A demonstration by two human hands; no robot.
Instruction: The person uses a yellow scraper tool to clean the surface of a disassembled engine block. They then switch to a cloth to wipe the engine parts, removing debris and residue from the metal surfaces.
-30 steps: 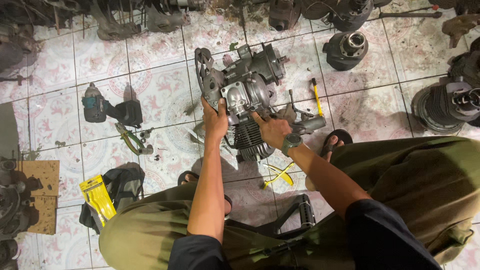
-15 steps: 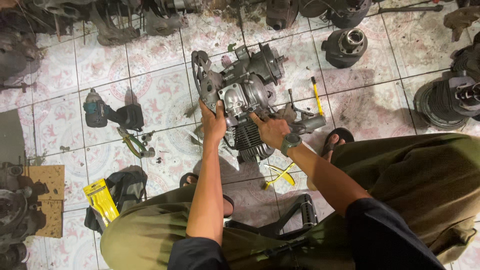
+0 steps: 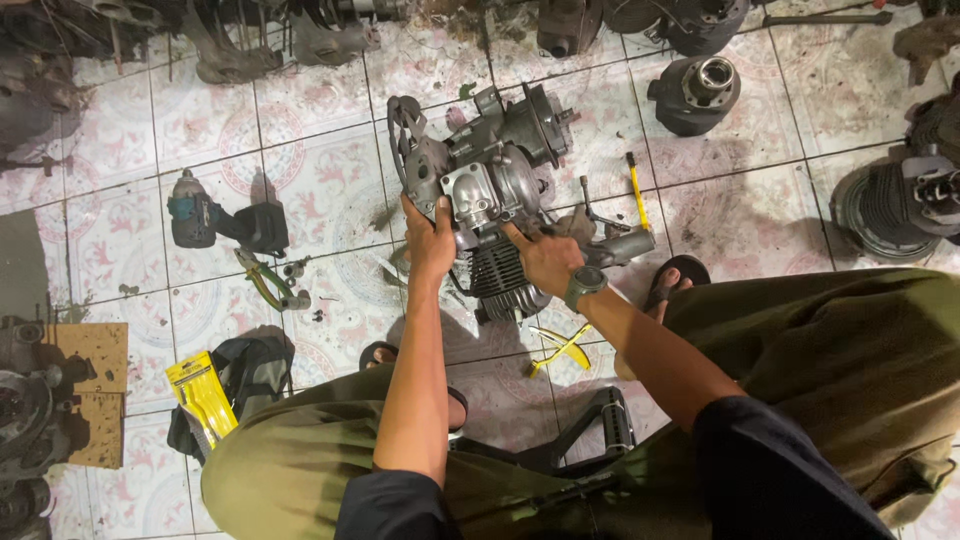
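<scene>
Lying on tiled floor [image 3: 320, 190], small engine [image 3: 490, 190] w/ long axis diagonal, finned cylinder end toward person. Left hand [image 3: 430, 240] grips casing; right hand [image 3: 545, 260] grips cylinder side. Yellow flat package [image 3: 200, 395] lower left, near impact wrench [image 3: 215, 220].

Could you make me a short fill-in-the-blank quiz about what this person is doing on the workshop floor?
1. Both hands, left hand and right hand, grip a grey metal ____.
2. The right wrist wears a dark ____.
3. The black cordless power tool lies on the engine's ____ side in the picture.

Missing words: engine; watch; left
</scene>
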